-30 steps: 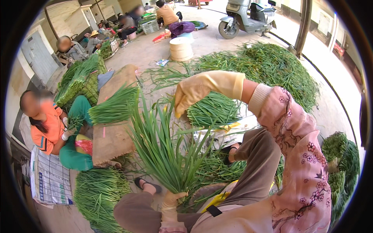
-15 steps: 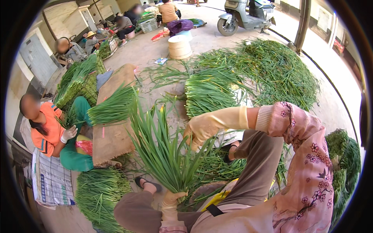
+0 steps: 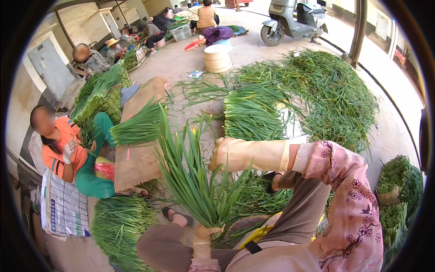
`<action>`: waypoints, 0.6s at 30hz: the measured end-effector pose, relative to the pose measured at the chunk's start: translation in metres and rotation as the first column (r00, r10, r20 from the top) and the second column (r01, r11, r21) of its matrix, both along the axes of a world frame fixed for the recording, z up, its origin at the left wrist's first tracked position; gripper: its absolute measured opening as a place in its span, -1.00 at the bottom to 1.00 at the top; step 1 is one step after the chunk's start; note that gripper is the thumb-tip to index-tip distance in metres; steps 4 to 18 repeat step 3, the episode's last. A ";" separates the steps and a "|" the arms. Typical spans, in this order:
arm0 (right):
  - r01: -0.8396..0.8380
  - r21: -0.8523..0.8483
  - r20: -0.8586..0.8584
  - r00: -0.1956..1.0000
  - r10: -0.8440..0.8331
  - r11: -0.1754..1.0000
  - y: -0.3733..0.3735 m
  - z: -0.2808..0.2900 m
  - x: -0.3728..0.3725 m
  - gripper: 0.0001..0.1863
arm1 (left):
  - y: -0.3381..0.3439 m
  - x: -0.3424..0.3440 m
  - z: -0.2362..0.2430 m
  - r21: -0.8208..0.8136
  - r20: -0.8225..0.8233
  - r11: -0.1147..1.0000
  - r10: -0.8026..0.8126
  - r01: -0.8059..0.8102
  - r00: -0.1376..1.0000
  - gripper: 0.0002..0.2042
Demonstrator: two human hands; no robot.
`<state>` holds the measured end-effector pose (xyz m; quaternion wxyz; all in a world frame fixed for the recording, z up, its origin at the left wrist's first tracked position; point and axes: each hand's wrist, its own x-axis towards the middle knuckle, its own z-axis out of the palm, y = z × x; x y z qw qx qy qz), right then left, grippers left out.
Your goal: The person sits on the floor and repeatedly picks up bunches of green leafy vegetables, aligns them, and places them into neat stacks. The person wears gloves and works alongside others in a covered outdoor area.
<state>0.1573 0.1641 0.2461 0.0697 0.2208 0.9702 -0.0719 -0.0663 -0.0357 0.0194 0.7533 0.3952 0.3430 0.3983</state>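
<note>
My left hand [image 3: 206, 240], in a pale rubber glove, grips a bunch of garlic chives [image 3: 195, 186] low at its base. The long flat leaves fan upward and away from me, a few with yellow tips. My right hand [image 3: 223, 154], gloved the same, is curled closed beside the upper leaves on their right. Its fingertips point down and are partly hidden, so what they hold cannot be made out. Beyond it lies a neat stack of garlic chives [image 3: 251, 111], and loose leaves [image 3: 258, 197] lie below my right forearm.
A large loose heap of leaves [image 3: 331, 90] spreads at the far right. Left stand a burlap-covered board [image 3: 136, 167] with a chive bundle, a seated person in orange [image 3: 68, 154], and a chive pile [image 3: 120, 226]. Behind are a cream tub [image 3: 217, 59] and a scooter [image 3: 290, 22].
My right hand has moved slightly left, its fingers more curled. My left hand keeps the bunch. The view has shifted a little; the person in orange has raised a gloved hand.
</note>
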 end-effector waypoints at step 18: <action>-0.083 0.003 0.166 0.983 0.082 0.997 0.011 -0.016 -0.016 -0.75 | -0.006 -0.006 -0.001 0.011 0.002 1.000 0.026 -0.026 1.000 -0.69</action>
